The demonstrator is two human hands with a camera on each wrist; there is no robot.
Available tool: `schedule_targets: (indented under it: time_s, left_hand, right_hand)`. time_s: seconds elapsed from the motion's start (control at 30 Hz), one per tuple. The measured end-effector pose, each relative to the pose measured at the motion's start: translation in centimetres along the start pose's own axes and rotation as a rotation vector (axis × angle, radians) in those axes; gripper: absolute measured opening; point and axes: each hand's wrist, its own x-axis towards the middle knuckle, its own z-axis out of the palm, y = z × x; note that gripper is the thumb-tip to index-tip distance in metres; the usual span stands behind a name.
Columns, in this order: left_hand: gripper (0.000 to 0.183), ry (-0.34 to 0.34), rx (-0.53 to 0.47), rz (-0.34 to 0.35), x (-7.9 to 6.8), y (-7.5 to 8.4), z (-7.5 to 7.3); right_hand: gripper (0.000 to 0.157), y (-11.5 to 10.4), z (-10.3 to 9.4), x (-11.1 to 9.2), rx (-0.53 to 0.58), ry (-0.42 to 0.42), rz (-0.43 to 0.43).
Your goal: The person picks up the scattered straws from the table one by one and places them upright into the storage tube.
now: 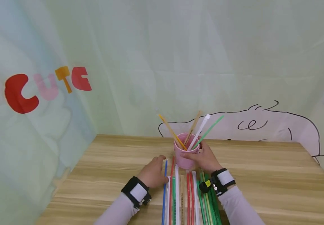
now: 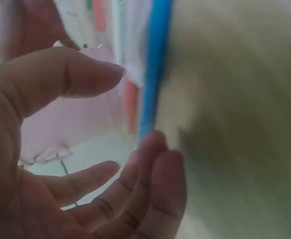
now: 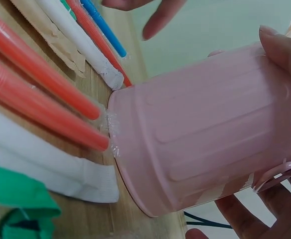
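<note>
My right hand [image 1: 207, 158] grips a pink bucket-shaped cup [image 1: 184, 162] by its side, thumb near the rim, fingers round the back. Inside the cup lean several straws: an orange-tipped one [image 1: 169, 127], a brown one [image 1: 192, 128], a white one [image 1: 199, 131] and a green one [image 1: 211, 128]. My left hand [image 1: 153, 173] is by the far end of a blue straw [image 1: 164, 200]. Its thumb and fingers are spread apart, and the fingertips [image 2: 154, 140] overlap the end of the straw in the left wrist view.
In front of the cup, several more straws lie side by side on the wooden table [image 1: 100, 175]: red ones [image 3: 50, 109], a white-wrapped one [image 3: 55, 172], a brown-wrapped one [image 1: 182, 200] and green ones [image 1: 213, 203]. A printed cloth [image 1: 162, 62] hangs behind the table.
</note>
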Motion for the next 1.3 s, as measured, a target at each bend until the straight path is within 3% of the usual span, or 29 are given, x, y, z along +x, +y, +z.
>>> schedule_targets:
  time_s: [0.17,0.3,0.47,0.57,0.67,0.83,1.03,1.17,1.3]
  left_hand:
    - [0.080,0.003,0.003,0.018,-0.2,0.1,0.7]
    - [0.083,0.025,-0.027,-0.006,-0.2,-0.1,1.0]
    - [0.087,0.036,-0.054,-0.063,-0.1,-0.4,0.8]
    - [0.076,0.035,-0.089,-0.093,-0.1,-0.7,0.2]
    - [0.055,0.061,-0.123,-0.072,-0.2,-0.8,-1.4]
    - [0.027,0.191,-0.232,0.026,-0.9,0.2,-6.0]
    - [0.019,0.388,-0.503,0.186,-1.8,2.2,-11.2]
    - [0.022,0.580,-0.636,0.289,-1.6,3.1,-12.5]
    - [0.021,0.711,-0.681,0.341,-1.0,3.6,-12.1]
  right_hand:
    - [0.080,-1.7,-0.1,-0.7,0.037,-0.017,-0.005]
    - [0.080,-3.0,-0.1,-1.4,0.047,-0.033,0.004]
    - [0.082,-1.7,-0.1,-0.7,0.040,-0.012,0.018]
    - [0.084,-0.5,-0.1,-0.2,0.020,0.004,0.012]
    - [0.083,-1.4,-0.1,-0.7,0.010,-0.002,0.022]
    - [0.080,-3.8,-0.1,-1.9,-0.015,-0.019,0.046]
    - [0.083,-1.5,-0.3,-0.8,-0.017,-0.004,0.037]
    - [0.085,0.0,-0.3,-0.1,-0.032,0.015,0.039]
    - [0.085,0.6,-0.3,0.2,-0.032,0.022,0.029]
